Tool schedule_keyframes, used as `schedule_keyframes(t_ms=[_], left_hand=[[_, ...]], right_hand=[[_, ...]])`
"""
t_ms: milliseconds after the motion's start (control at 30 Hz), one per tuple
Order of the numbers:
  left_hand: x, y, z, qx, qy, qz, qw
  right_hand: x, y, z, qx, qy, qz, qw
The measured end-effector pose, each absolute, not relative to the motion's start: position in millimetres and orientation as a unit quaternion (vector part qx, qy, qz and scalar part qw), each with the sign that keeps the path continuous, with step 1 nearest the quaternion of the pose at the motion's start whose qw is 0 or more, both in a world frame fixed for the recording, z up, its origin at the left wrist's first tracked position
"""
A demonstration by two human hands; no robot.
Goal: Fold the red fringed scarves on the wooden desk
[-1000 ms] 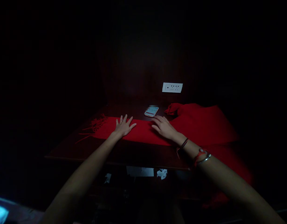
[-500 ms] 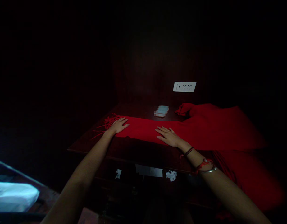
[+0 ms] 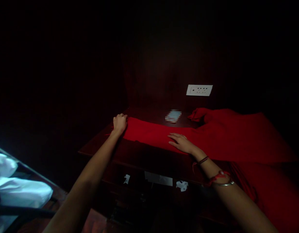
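At far left, a pale, bright bundle (image 3: 23, 191) lies below the level of the dark table (image 3: 96, 148), where your left hand (image 3: 120, 124) is curled tight over one end of a red scarf (image 3: 149, 131), a few red strands poking out beside the wrist. The scarf runs in a flat strip along the tabletop toward the right. Beneath the table's front edge show a small white scrap (image 3: 126, 179), a pale sheet (image 3: 159, 178) and a crumpled paper (image 3: 182, 185). A phone, its image blurred, lies behind the strip. Your right hand (image 3: 182, 143), well apart from the left, rests on the scarf with fingers extended, gripping nothing. A white wall socket (image 3: 199, 90) sits above; bracelets (image 3: 228, 183) ring your right forearm; at far right the scarf widens into a loose heap, more red cloth showing lower down.
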State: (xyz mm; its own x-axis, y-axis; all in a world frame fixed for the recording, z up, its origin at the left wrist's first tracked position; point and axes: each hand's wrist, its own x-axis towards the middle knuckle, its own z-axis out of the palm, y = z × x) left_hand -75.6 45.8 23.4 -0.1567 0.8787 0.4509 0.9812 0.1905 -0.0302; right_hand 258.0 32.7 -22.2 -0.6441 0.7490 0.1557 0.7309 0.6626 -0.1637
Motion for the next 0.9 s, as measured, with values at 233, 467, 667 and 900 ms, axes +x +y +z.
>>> schedule_keyframes(t_ms=[233, 467, 667, 900], left_hand=[[-58.1, 53.2, 62.3, -0.607, -0.768, -0.078, 0.188], [-70.0, 42.8, 16.7, -0.590, -0.805, 0.070, -0.006], [-93.0, 40.7, 24.0, -0.655, -0.748, 0.103, -0.021], [-93.7, 41.4, 26.0, -0.655, -0.748, 0.109, -0.014]], right_hand=[[256.8, 35.8, -22.5, -0.400, -0.909, 0.030, 0.113], [256.3, 34.6, -21.3, -0.406, -0.906, 0.039, 0.109], [257.5, 36.5, -23.1, -0.406, -0.906, 0.042, 0.110], [259.5, 36.7, -23.3, -0.389, -0.913, 0.031, 0.121]])
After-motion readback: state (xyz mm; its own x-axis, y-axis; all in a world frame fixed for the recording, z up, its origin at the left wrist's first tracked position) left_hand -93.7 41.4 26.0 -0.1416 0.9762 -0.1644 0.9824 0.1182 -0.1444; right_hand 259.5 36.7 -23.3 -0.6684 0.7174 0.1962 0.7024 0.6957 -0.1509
